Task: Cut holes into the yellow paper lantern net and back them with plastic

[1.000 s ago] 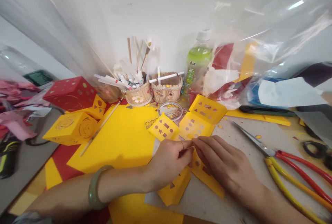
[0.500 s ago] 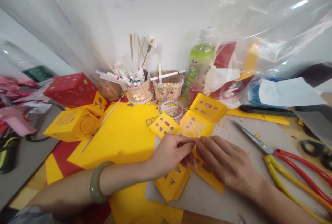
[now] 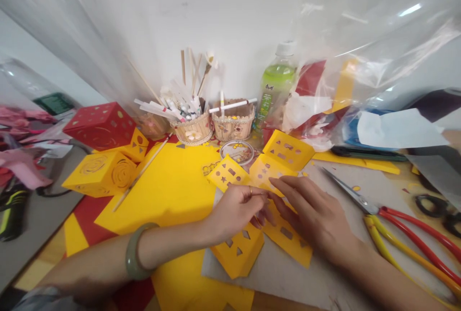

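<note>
A yellow paper cut-out (image 3: 288,150) with punched shapes and folded panels lies unfolded under both my hands. My left hand (image 3: 239,212) is closed over its middle, thumb and index finger pressed together; what they pinch is hidden. Several of its lower fingers reach down to the paper. My right hand (image 3: 317,210) hovers over the right side of the cut-out, fingers stretched and apart, the tips close to my left fingertips. A panel folded up toward me (image 3: 239,251) stands below my left hand. The cut-out's centre is covered by my fingers.
Large scissors (image 3: 374,210) lie open at the right. Yellow sheets (image 3: 173,181) and a wooden stick (image 3: 144,171) spread left. A red box (image 3: 101,126) and yellow box (image 3: 99,171) stand beyond. Pen baskets (image 3: 192,128) and a drink bottle (image 3: 275,85) line the back.
My right hand's fingers have lifted and spread apart, where before they lay together against my left fingertips. My left hand stays almost in the same place, with its fingers still closed.
</note>
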{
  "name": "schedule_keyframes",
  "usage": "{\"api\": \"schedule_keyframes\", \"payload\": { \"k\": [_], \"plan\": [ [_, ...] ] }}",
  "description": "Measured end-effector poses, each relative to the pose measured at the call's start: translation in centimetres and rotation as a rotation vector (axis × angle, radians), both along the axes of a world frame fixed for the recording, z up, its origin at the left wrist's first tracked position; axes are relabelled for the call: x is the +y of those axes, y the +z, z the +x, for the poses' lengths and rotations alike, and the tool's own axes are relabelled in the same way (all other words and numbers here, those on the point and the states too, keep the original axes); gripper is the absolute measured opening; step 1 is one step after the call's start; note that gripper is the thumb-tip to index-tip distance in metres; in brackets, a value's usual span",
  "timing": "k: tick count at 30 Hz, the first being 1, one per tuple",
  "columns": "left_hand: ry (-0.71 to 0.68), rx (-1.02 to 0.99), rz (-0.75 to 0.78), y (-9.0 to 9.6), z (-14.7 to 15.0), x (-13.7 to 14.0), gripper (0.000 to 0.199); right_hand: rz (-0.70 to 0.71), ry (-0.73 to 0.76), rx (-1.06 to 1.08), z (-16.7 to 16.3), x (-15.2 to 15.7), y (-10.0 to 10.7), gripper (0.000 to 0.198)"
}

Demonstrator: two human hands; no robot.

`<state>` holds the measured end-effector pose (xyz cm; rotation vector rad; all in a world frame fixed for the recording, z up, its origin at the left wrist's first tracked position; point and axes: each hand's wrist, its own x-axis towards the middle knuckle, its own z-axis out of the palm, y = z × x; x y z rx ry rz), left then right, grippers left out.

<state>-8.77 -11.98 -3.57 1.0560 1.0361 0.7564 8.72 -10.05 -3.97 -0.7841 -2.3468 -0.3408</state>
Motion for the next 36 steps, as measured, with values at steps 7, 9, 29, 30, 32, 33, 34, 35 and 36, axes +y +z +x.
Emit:
{"api": "schedule_keyframes", "payload": {
  "k": [7,9,29,30,32,33,34,35,36],
  "plan": [
    [-0.011,-0.017,0.006,0.1,-0.1,0.2,0.022,-0.051,0.108,-0.077,0.3,-0.3,0.1,0.024],
    [-0.012,-0.008,0.008,0.1,-0.1,0.1,0.020,-0.053,0.107,-0.068,0.2,-0.2,0.1,0.023],
    [-0.054,0.055,0.079,-0.1,0.1,-0.2,0.025,-0.004,0.148,-0.092,-0.1,0.1,0.5,0.014],
    [-0.051,0.054,0.081,-0.1,0.0,-0.1,0.024,-0.025,0.136,-0.077,0.0,0.2,0.3,0.014],
    [-0.052,0.055,0.082,-0.2,0.0,-0.1,0.024,-0.028,0.109,-0.064,0.1,0.3,0.1,0.016],
    [-0.058,0.057,0.083,-0.2,0.0,-0.1,0.025,-0.018,0.100,-0.066,0.1,0.3,0.1,0.017],
    [-0.062,0.060,0.084,-0.2,0.0,-0.1,0.025,-0.010,0.099,-0.076,0.0,0.3,0.1,0.018],
    [-0.064,0.064,0.086,-0.2,0.0,-0.2,0.025,-0.005,0.104,-0.085,0.0,0.2,0.2,0.019],
    [-0.065,0.068,0.091,-0.2,0.0,-0.2,0.024,-0.003,0.113,-0.096,-0.1,0.1,0.4,0.020]
  ]
}}
